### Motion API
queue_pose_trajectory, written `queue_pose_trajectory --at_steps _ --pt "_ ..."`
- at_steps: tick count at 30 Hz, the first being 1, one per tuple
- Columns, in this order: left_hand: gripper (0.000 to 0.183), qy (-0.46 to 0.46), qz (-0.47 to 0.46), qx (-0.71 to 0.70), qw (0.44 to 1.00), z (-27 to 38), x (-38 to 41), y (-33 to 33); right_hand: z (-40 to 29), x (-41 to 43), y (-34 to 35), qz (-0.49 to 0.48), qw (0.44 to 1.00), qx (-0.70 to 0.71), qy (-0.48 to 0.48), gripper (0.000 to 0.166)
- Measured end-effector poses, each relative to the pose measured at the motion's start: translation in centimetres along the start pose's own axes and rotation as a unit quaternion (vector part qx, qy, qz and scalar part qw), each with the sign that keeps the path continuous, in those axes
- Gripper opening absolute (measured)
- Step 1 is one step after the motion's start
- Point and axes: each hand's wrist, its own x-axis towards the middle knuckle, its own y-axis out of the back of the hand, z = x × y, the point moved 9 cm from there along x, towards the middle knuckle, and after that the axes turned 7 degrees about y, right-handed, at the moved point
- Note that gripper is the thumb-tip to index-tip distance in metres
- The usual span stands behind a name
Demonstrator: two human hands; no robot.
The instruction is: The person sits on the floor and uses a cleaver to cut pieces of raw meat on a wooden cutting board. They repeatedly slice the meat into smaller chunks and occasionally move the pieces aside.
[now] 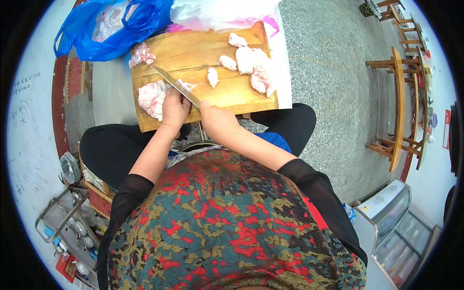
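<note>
My right hand [217,119] grips the handle of a long kitchen knife [177,86], its blade angled to the upper left over a wooden cutting board [181,50]. Close beside the blade, my left hand [176,108] has its fingers curled against the edge of a large pale pink piece of fatty raw meat [151,99]; whether it grips the piece is hard to tell. A thin scrap [186,85] lies just beyond the blade. Reddish trimmings [142,56] sit at the board's upper left corner. Small whitish pieces [212,77] and a larger lump [262,81] lie on the right.
A blue plastic bag [83,40] with pale contents and a whitish plastic bag [221,14] stand at the board's far edge. The board rests on a light table [284,79]. Wooden benches [397,108] are at right, a glass-topped freezer [391,210] lower right, a metal rack [61,214] lower left.
</note>
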Motion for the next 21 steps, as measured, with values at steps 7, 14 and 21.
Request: queue_pose_trajectory --at_steps 7,14,21 --pt "0.007 0.012 0.013 -0.015 1.000 -2.1 0.0 -0.6 2.7 2.1 2.6 0.091 0.994 0.061 0.009 0.028" --pt "0.011 0.013 0.038 0.012 0.999 -2.1 0.1 -0.5 4.6 -0.8 3.9 0.172 0.979 0.103 0.033 0.032" --pt "0.021 0.011 0.036 -0.074 0.997 -1.0 -0.8 0.7 2.9 -5.3 3.8 0.116 0.991 0.060 0.030 0.032"
